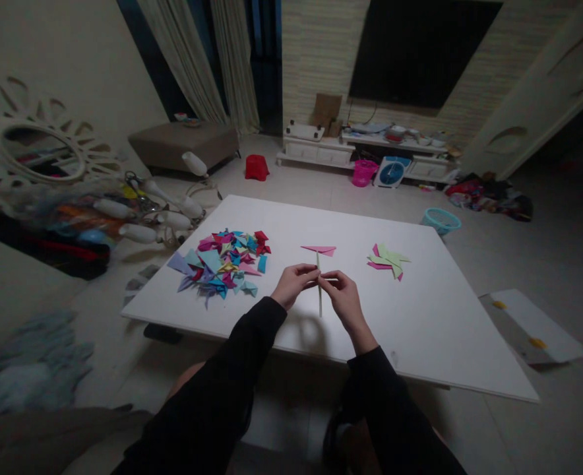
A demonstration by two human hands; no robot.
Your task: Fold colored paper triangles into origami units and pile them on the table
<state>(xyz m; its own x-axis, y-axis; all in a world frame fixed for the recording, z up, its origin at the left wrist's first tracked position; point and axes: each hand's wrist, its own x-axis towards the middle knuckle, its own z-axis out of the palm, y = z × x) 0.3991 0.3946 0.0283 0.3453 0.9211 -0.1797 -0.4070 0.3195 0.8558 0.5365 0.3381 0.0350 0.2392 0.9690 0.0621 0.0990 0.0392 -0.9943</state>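
Observation:
Between my two hands a thin pale yellow-green strip of folded paper (320, 302) is held upright, seen nearly edge-on. My left hand (295, 282) pinches it from the left with the fingertips. From the other side my right hand (343, 297) grips it, fingertips close to those of the left. Just beyond my fingers lies a pink folded paper piece (324, 250) on the white table (370, 343). Over to the right rests a pinwheel-like shape of light green and pink folded papers (389, 258).
A heap of many-coloured folded papers (222, 260) covers the table's left part. Beyond the left edge stands a lamp with several white shades (138, 232). A turquoise basket (440, 220) is on the floor past the far right corner; a white board (536, 330) lies at right.

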